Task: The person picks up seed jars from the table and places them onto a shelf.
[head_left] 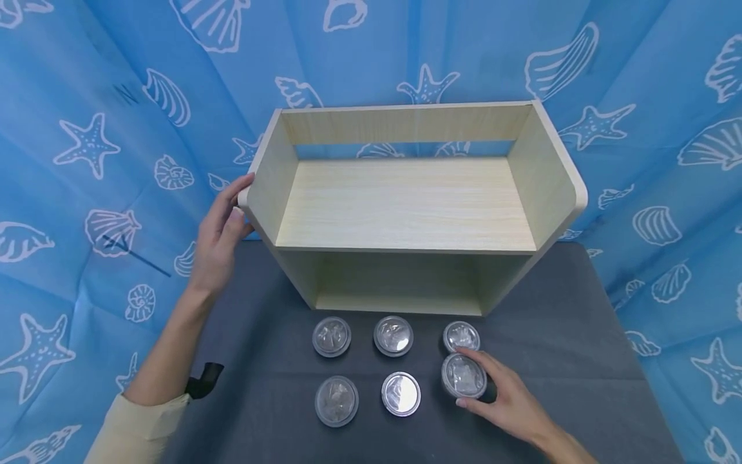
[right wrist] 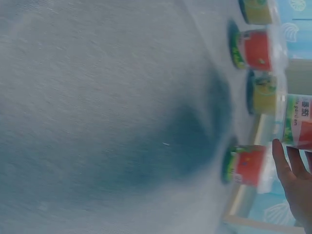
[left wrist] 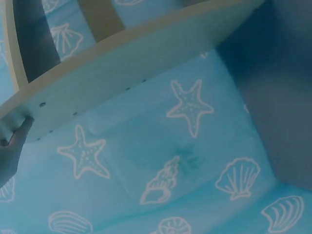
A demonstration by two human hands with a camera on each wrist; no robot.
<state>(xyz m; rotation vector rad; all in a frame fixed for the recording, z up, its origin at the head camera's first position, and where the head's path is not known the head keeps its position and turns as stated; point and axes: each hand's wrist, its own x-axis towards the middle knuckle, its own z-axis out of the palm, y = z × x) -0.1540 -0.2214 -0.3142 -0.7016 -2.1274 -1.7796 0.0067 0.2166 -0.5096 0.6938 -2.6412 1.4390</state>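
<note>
My right hand (head_left: 513, 403) pinches a lidded plastic cup (head_left: 464, 376) between thumb and fingers. In the right wrist view this held cup (right wrist: 298, 122) has a red, white and green printed label and appears raised beside the others. Just behind it in the head view stands another lidded cup (head_left: 461, 334). My left hand (head_left: 217, 238) touches the outer side of a pale wooden two-tier shelf (head_left: 406, 203), near the front edge of its left panel. Some left fingertips are hidden by that panel; only part of the left hand (left wrist: 9, 146) enters the left wrist view.
Several more lidded cups, such as a back one (head_left: 332, 336) and a front one (head_left: 337, 401), stand in two rows before the shelf. A dark grey cloth (head_left: 266, 399) covers the table. Behind hangs a blue curtain (head_left: 371, 64) with shells and starfish.
</note>
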